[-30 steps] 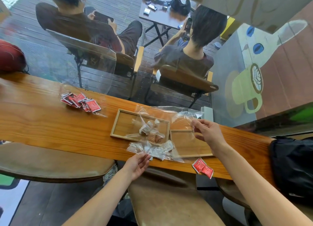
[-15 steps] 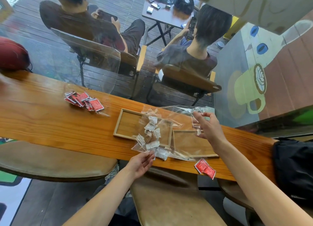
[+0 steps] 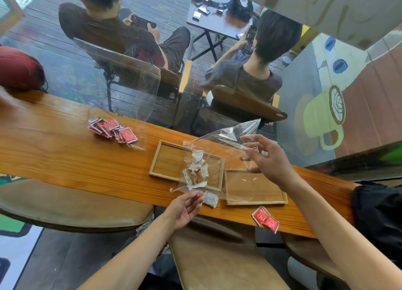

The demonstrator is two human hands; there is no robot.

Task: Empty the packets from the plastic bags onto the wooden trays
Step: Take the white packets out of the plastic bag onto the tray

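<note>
A clear plastic bag (image 3: 226, 137) with several white packets (image 3: 196, 170) inside stretches over two wooden trays. My right hand (image 3: 266, 159) grips the bag's far end and holds it raised above the right tray (image 3: 256, 199). My left hand (image 3: 185, 207) pinches the bag's near corner at the counter's front edge. The packets hang in the bag over the left tray (image 3: 167, 159). One white packet (image 3: 210, 199) lies by my left fingers. A second clear bag with red packets (image 3: 113, 130) rests on the counter to the left.
Two loose red packets (image 3: 265, 219) lie near the counter's front edge at the right. The long wooden counter (image 3: 54, 155) faces a window; two people sit on chairs outside. A black bag (image 3: 378, 215) is at the right end, padded stools below.
My right hand has lifted the bag's far end up and rightward, and the packets have slid down toward my left hand. The camera has shifted slightly.
</note>
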